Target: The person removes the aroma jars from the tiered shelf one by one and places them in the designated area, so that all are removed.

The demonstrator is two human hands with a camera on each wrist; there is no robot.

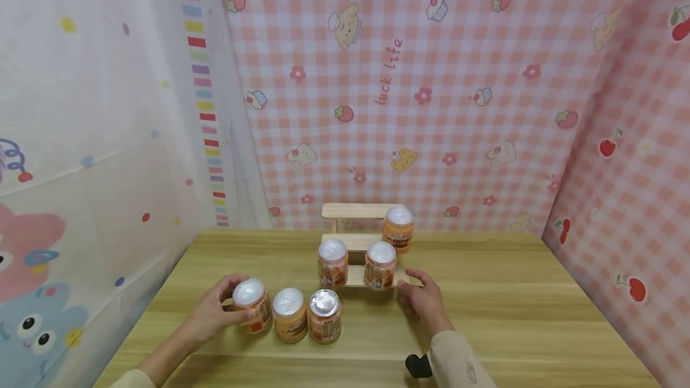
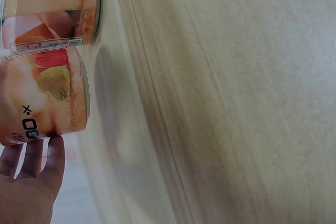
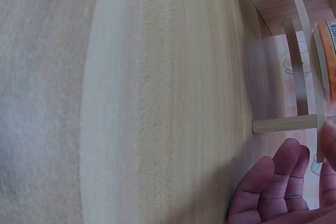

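My left hand (image 1: 212, 310) grips an orange-labelled can (image 1: 252, 309) with a silvery lid at the left end of a row. In the left wrist view its fingertips (image 2: 55, 153) press on the can's side. Beside that can stand two similar cans, a middle one (image 1: 290, 317) and a right one (image 1: 325, 319). A stepped wooden rack (image 1: 356, 211) stands behind them, bearing cans on its lower step, at left (image 1: 332, 265) and right (image 1: 380, 268), and one higher at right (image 1: 399, 232). My right hand (image 1: 426, 304) holds the lower step's right end between thumb and fingers.
The wood-grain table (image 1: 501, 310) runs back to a pink checked cloth (image 1: 458, 124). A white patterned curtain (image 1: 135, 136) hangs on the left. A black object (image 1: 418, 366) shows by the right sleeve (image 1: 458, 361).
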